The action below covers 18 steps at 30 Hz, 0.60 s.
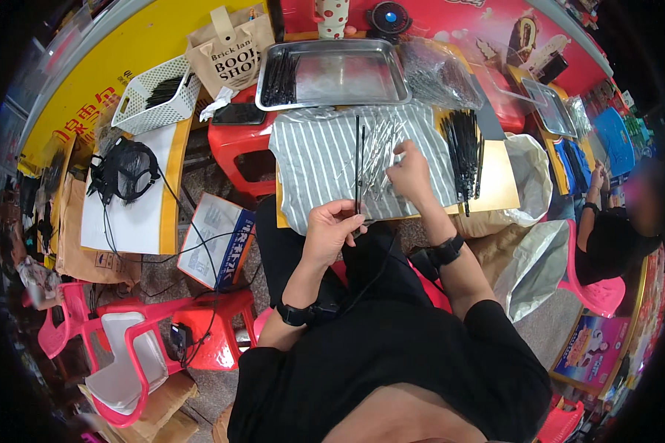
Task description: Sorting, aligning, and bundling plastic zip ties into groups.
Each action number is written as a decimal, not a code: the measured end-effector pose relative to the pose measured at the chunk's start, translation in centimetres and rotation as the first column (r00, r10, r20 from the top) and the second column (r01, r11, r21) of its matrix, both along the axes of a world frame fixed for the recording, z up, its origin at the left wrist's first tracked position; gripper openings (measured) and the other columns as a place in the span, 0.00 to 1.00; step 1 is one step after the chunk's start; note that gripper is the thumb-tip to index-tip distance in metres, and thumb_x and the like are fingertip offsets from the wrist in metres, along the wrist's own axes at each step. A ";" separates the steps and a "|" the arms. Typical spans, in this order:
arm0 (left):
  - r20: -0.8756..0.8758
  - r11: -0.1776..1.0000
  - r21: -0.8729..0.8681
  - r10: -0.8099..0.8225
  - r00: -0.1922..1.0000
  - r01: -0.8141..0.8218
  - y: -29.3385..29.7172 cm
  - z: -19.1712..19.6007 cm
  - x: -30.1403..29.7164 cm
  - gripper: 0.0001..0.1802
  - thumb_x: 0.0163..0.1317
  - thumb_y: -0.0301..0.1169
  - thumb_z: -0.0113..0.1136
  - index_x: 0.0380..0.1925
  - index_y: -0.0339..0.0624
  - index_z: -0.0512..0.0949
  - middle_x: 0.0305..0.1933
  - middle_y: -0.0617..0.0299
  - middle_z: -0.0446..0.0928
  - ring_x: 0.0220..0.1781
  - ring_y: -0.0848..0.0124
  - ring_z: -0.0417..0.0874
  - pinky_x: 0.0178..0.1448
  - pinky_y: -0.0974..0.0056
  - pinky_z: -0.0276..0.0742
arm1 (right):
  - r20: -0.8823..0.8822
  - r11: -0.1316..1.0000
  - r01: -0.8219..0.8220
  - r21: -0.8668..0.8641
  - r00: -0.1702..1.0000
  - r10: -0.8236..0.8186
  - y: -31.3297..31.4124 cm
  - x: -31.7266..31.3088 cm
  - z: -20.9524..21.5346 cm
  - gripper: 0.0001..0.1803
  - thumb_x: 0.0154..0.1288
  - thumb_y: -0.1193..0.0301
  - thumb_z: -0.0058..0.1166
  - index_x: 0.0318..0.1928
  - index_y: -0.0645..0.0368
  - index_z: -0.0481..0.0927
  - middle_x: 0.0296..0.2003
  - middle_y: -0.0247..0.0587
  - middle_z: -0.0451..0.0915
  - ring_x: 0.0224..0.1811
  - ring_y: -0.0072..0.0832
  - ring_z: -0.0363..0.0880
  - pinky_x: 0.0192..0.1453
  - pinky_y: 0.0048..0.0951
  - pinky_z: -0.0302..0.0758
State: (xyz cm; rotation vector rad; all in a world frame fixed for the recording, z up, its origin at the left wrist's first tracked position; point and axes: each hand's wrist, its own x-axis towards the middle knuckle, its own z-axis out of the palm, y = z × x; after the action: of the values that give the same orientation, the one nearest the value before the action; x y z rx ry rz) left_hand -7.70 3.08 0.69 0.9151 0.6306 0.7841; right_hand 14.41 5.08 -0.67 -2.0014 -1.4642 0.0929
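My left hand pinches the lower end of a thin black stick, which stands up over a grey striped cloth spread on the board in front of me. My right hand rests on that cloth, fingers touching a heap of clear plastic sleeves. A bundle of loose black sticks lies to the right of my right hand. Beyond the cloth sits a metal tray with more black sticks along its left side.
A bag of packed sticks lies right of the tray. A white basket, a paper bag, red stools, a box and cables sit at left. Pink chairs stand lower left. Another person sits at right.
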 end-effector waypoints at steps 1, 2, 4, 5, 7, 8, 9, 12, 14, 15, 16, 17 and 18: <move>0.004 1.000 0.001 0.006 1.000 -0.006 -0.1 0.0 -0.2 0.10 0.58 0.19 0.60 0.41 0.29 0.78 0.30 0.57 0.81 0.28 0.71 0.84 0.20 0.77 0.72 | -0.202 0.998 0.011 -0.062 0.979 -0.024 -0.3 0.2 0.8 0.21 0.43 0.78 0.61 0.42 0.65 0.73 0.22 0.49 0.78 0.24 0.38 0.79 0.29 0.37 0.73; 0.008 1.000 0.001 0.010 1.000 -0.010 -0.1 0.0 -0.4 0.11 0.58 0.19 0.60 0.42 0.29 0.78 0.30 0.57 0.80 0.28 0.70 0.84 0.19 0.77 0.72 | -0.394 0.992 0.011 -0.126 0.917 -0.060 -0.5 0.5 1.3 0.24 0.42 0.78 0.61 0.44 0.67 0.73 0.24 0.52 0.79 0.25 0.38 0.80 0.30 0.36 0.74; 0.006 1.000 -0.012 0.019 1.000 -0.019 -0.1 0.2 -0.4 0.12 0.58 0.18 0.59 0.43 0.28 0.77 0.31 0.57 0.80 0.28 0.69 0.85 0.19 0.76 0.73 | -0.590 0.995 0.017 -0.095 0.804 -0.070 -1.0 0.8 1.5 0.23 0.43 0.81 0.61 0.45 0.69 0.73 0.22 0.44 0.77 0.20 0.27 0.76 0.21 0.29 0.69; 0.002 0.999 -0.022 0.026 1.000 -0.026 -0.1 0.2 -0.3 0.12 0.58 0.18 0.59 0.43 0.28 0.77 0.31 0.57 0.79 0.28 0.68 0.85 0.19 0.76 0.73 | -0.718 0.995 0.010 -0.102 0.692 -0.081 -1.3 1.0 1.7 0.22 0.45 0.81 0.61 0.45 0.70 0.73 0.21 0.41 0.76 0.19 0.25 0.74 0.20 0.26 0.66; 0.005 0.999 -0.029 0.025 1.000 -0.025 -0.1 0.1 -0.1 0.12 0.59 0.18 0.59 0.44 0.27 0.77 0.31 0.57 0.79 0.28 0.68 0.85 0.20 0.76 0.73 | -0.861 0.992 -0.018 -0.122 0.499 -0.096 -1.8 0.8 3.2 0.20 0.49 0.82 0.62 0.45 0.72 0.73 0.20 0.35 0.73 0.18 0.21 0.70 0.17 0.21 0.61; 0.006 0.999 -0.033 0.026 1.000 -0.026 -0.2 0.1 0.0 0.12 0.59 0.18 0.58 0.44 0.27 0.76 0.32 0.56 0.79 0.28 0.68 0.85 0.20 0.76 0.74 | -0.860 0.992 -0.017 -0.124 0.500 -0.099 -1.9 1.0 3.2 0.20 0.49 0.82 0.62 0.45 0.72 0.73 0.20 0.35 0.73 0.18 0.21 0.70 0.17 0.21 0.61; 0.008 0.999 -0.033 0.022 1.000 -0.021 -0.2 0.1 0.1 0.12 0.59 0.18 0.58 0.44 0.27 0.76 0.32 0.56 0.79 0.28 0.68 0.85 0.20 0.76 0.74 | -0.908 0.988 -0.039 -0.150 0.402 -0.121 -2.0 1.3 3.1 0.19 0.50 0.82 0.62 0.45 0.73 0.74 0.21 0.34 0.73 0.18 0.20 0.70 0.18 0.21 0.62; 0.045 0.999 -0.051 -0.005 0.999 0.007 -0.3 -0.1 0.5 0.12 0.59 0.18 0.57 0.44 0.27 0.76 0.32 0.56 0.79 0.29 0.67 0.85 0.22 0.76 0.75 | -0.953 0.982 -0.087 -0.165 0.272 -0.136 -2.4 2.1 2.6 0.12 0.54 0.81 0.61 0.40 0.71 0.76 0.21 0.33 0.74 0.18 0.17 0.69 0.18 0.18 0.62; 0.041 0.998 -0.054 -0.007 0.999 0.010 -0.3 -0.1 0.6 0.14 0.59 0.17 0.57 0.46 0.27 0.76 0.32 0.56 0.79 0.30 0.67 0.85 0.24 0.75 0.76 | -0.983 0.983 -0.115 -0.146 0.133 -0.131 -2.9 2.4 2.4 0.07 0.56 0.79 0.60 0.35 0.66 0.77 0.22 0.33 0.74 0.18 0.17 0.70 0.18 0.18 0.64; 0.036 0.999 -0.054 -0.004 0.999 0.006 -0.4 -0.1 0.5 0.14 0.59 0.17 0.57 0.46 0.27 0.76 0.32 0.56 0.79 0.30 0.67 0.85 0.24 0.75 0.76 | -0.983 0.982 -0.119 -0.145 0.128 -0.130 -3.0 2.4 2.4 0.07 0.56 0.79 0.60 0.35 0.66 0.77 0.22 0.33 0.74 0.18 0.17 0.70 0.18 0.18 0.64; 0.043 0.998 -0.062 -0.009 0.999 0.012 -0.4 -0.1 0.5 0.14 0.59 0.17 0.57 0.46 0.27 0.76 0.32 0.56 0.79 0.30 0.67 0.85 0.25 0.75 0.77 | -0.986 0.976 -0.147 -0.160 0.062 -0.152 -3.1 2.4 2.5 0.05 0.58 0.78 0.59 0.33 0.64 0.76 0.23 0.33 0.75 0.19 0.17 0.70 0.19 0.18 0.65; 0.050 0.997 -0.069 -0.015 0.999 0.018 -0.4 -0.1 0.4 0.13 0.58 0.17 0.57 0.45 0.27 0.76 0.32 0.56 0.79 0.31 0.67 0.85 0.26 0.74 0.77 | -0.984 0.969 -0.175 -0.173 -0.005 -0.176 -3.3 2.3 2.6 0.04 0.59 0.77 0.58 0.31 0.62 0.76 0.24 0.33 0.75 0.20 0.17 0.71 0.19 0.18 0.65; 0.043 0.998 -0.069 -0.011 0.999 0.014 -0.5 -0.2 0.4 0.13 0.58 0.17 0.57 0.45 0.27 0.76 0.32 0.56 0.79 0.31 0.67 0.85 0.26 0.74 0.77 | -0.984 0.969 -0.180 -0.171 -0.010 -0.176 -3.5 2.3 2.8 0.04 0.59 0.77 0.58 0.31 0.62 0.76 0.24 0.33 0.75 0.20 0.17 0.71 0.19 0.18 0.65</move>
State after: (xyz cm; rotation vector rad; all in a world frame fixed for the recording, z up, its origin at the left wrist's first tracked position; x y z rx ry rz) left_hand -7.28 2.63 0.51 0.8359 0.6104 0.7645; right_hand 16.66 1.60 2.08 -1.2983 -0.3659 1.5241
